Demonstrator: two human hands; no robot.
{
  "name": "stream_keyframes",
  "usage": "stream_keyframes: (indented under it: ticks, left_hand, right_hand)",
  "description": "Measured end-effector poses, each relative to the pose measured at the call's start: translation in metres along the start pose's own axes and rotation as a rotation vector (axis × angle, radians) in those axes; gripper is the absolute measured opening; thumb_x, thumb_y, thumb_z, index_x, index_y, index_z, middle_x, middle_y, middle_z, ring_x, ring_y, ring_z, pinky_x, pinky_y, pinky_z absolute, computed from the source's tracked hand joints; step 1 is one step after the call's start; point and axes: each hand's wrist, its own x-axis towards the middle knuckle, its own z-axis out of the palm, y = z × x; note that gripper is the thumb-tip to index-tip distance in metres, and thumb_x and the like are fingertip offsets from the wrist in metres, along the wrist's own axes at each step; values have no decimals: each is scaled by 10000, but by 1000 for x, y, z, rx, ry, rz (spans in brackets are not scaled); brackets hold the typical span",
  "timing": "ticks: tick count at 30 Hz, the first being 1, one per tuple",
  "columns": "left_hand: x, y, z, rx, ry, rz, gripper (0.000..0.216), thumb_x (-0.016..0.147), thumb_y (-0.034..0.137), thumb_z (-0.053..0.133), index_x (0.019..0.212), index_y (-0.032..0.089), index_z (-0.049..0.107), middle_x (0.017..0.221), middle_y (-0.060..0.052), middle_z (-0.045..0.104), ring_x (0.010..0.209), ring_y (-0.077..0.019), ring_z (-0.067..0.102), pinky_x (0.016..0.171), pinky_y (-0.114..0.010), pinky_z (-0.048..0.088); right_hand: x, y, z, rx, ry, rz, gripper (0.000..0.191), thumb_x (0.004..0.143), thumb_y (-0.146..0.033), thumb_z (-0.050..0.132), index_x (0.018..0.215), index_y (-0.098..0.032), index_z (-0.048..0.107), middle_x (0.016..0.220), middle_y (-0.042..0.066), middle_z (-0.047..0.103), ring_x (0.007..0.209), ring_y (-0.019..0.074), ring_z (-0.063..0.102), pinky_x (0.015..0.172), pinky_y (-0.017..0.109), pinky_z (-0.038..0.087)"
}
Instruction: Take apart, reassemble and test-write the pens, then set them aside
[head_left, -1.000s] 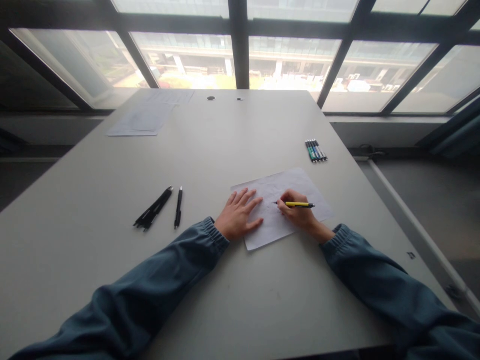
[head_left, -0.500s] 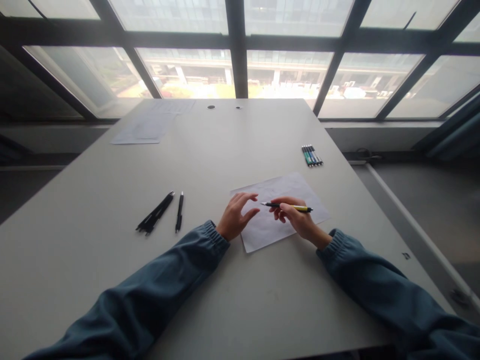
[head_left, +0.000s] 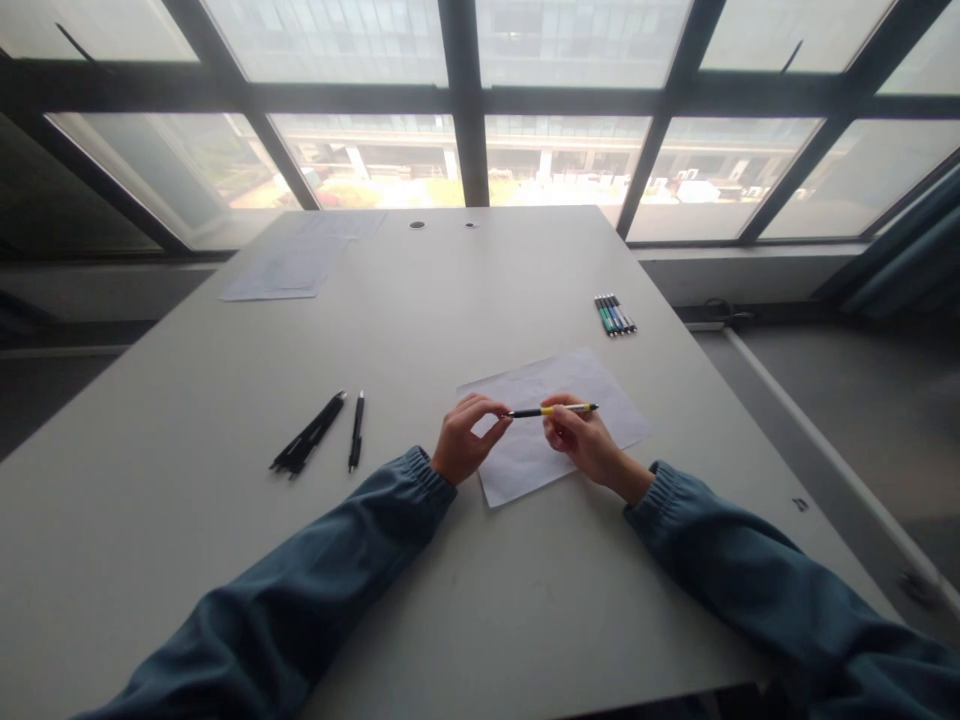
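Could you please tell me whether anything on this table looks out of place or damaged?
Nothing looks spilled or damaged. The white sheet beneath the yellow-and-black pen lies askew to the table, and one single pen sits apart from the bunched black pens.

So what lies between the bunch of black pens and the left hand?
A single black pen, seen in the head view, lying apart from both the bunch and the left hand.

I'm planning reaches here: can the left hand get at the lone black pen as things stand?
Probably yes: nothing covers the lone black pen, lying left of the left hand. But that hand seems to be pinching the tip of the yellow-and-black pen, so it would likely let go first.
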Motion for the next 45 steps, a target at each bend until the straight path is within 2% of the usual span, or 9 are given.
stream_keyframes:
  ticks: [4, 7, 18, 24, 27, 32, 37, 41, 45]
  left_hand:
    - [0, -2, -1, 18, 45, -19, 120, 899, 313, 683, 899, 194, 695, 843, -53, 723, 821, -187, 660, 790, -341, 536]
    - [-1, -3, 0, 20, 58, -23, 105, 895, 298, 683, 901, 194, 692, 843, -46, 719, 812, -178, 654, 767, -325, 528]
    - [2, -3, -3, 20, 104, -135, 173, 882, 362, 671, 898, 194, 708, 845, -53, 727, 789, -185, 660, 751, -332, 542]
    - [1, -15, -1, -135, 172, -233, 215, 855, 373, 720, 944, 178, 712, 893, -63, 734, 795, -176, 670, 764, -318, 542]
    - [2, -19, 0, -314, 187, -308, 263, 827, 386, 756, 960, 167, 697, 906, -75, 732, 808, -179, 692, 746, -308, 554]
    - [4, -23, 0, -526, 189, -439, 363, 762, 417, 820, 976, 155, 690, 847, -71, 736, 776, -184, 715, 689, -288, 564]
    - [5, -30, 0, -570, 225, -474, 366, 774, 428, 812, 994, 151, 721, 834, -73, 741, 762, -172, 697, 671, -282, 545]
    - [7, -32, 0, -560, 270, -476, 372, 773, 450, 808, 968, 149, 707, 784, -56, 730, 712, -157, 680, 649, -272, 524]
    - [9, -31, -1, -528, 291, -490, 388, 776, 476, 798, 935, 138, 692, 753, -58, 725, 681, -152, 673, 629, -264, 515]
  right_hand:
    - [5, -6, -6, 123, 58, 26, 527, 879, -711, 522, 984, -216, 667, 674, 10, 584, 515, 125, 452, 484, 265, 356]
    - [5, -12, -6, 98, 65, 38, 600, 880, -763, 444, 980, -219, 677, 719, 41, 610, 525, 146, 458, 490, 289, 368]
    - [3, -10, -8, 157, 53, 130, 411, 878, -583, 567, 1010, -220, 707, 791, 61, 632, 606, 163, 473, 495, 276, 364]
    - [8, -7, -9, 208, 120, 33, 315, 832, -490, 688, 963, -205, 719, 696, 0, 559, 545, 108, 430, 488, 246, 351]
    - [10, -3, -11, 137, 187, -69, 244, 796, -407, 757, 898, -188, 725, 648, -14, 545, 556, 103, 448, 503, 244, 361]
    - [10, 2, -11, -76, 200, -181, 280, 827, -414, 737, 967, -172, 743, 703, 19, 643, 582, 116, 517, 515, 261, 395]
    - [10, 5, -12, -269, 235, -260, 330, 829, -446, 731, 1017, -175, 724, 714, 33, 699, 568, 132, 559, 525, 278, 451]
    - [11, 6, -17, -489, 297, -348, 267, 827, -428, 737, 934, -184, 739, 727, 34, 687, 604, 148, 584, 568, 292, 491]
    - [10, 7, -19, -636, 267, -431, 201, 866, -361, 689, 974, -202, 748, 813, 48, 711, 719, 180, 644, 664, 314, 524]
